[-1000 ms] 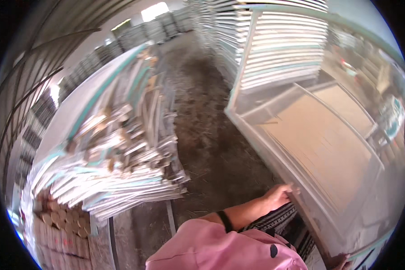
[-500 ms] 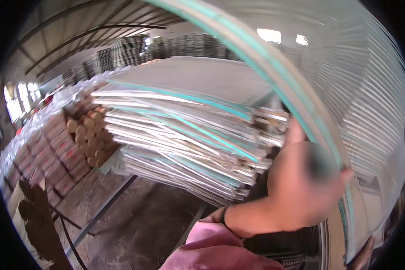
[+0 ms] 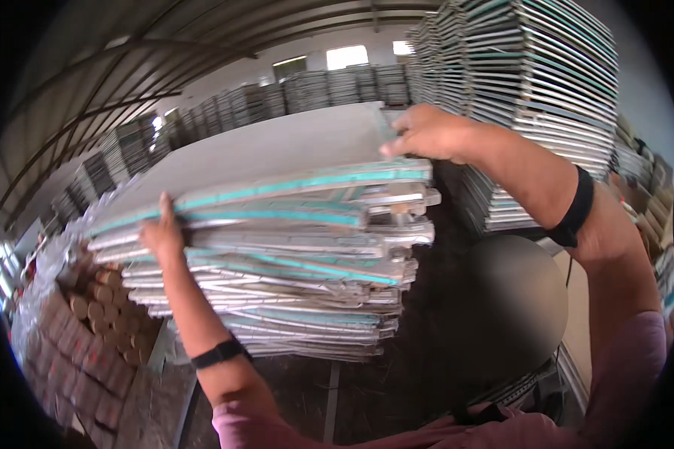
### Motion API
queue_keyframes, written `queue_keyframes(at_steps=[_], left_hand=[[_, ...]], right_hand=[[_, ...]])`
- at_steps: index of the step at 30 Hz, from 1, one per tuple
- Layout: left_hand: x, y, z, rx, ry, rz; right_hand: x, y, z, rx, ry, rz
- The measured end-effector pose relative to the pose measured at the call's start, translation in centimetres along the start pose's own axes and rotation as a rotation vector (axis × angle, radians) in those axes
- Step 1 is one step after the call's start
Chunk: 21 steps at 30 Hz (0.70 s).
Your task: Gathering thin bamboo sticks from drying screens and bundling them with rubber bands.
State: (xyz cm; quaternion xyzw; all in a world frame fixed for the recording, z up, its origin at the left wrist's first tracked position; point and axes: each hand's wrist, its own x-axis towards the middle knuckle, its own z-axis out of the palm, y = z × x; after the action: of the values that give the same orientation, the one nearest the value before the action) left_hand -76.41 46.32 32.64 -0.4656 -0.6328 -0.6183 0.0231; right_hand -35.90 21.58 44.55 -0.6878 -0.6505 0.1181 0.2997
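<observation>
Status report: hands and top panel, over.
Left hand at near edge of top panel. Right hand at right edge. Panel atop stack. Tall stack beyond right hand.

Panel pile (image 3: 277, 241), cylinders (image 3: 111, 314) left, stack (image 3: 517, 105) right

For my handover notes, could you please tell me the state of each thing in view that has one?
Top panel: lying on an uneven pile, teal-edged side facing the person
Left hand: at the panel's near edge, grip unclear
Right hand: at the panel's right end, fingers bent
Tall stack: upright, many layers
Round-ended pieces: piled, ends showing
Black bands: worn, one on each arm
</observation>
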Motion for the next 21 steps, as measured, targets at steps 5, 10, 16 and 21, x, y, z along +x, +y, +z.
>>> queue_keyframes(at_steps=[5, 10, 16, 21], left_hand=[[-1.2, 0.2, 2.6, -0.04, 0.04, 0.38], [-16.2, 6.5, -4.5, 0.056, 0.551, 0.847], [-58.3, 21.5, 0.9, -0.975, -1.348, 1.101], [-76.8, 24.3, 4.6, -1.031, -1.638, 1.554]], right_hand=[[-5.9, 6.5, 3.1, -0.267, 0.233, -0.439], [-15.5, 10.9, -1.6, -0.436, 0.513, -0.507], [-32.7, 27.8, -8.8, -0.085, 0.64, 0.681], [-50.8, 50.8, -9.0, -0.495, 0.504, 1.125]])
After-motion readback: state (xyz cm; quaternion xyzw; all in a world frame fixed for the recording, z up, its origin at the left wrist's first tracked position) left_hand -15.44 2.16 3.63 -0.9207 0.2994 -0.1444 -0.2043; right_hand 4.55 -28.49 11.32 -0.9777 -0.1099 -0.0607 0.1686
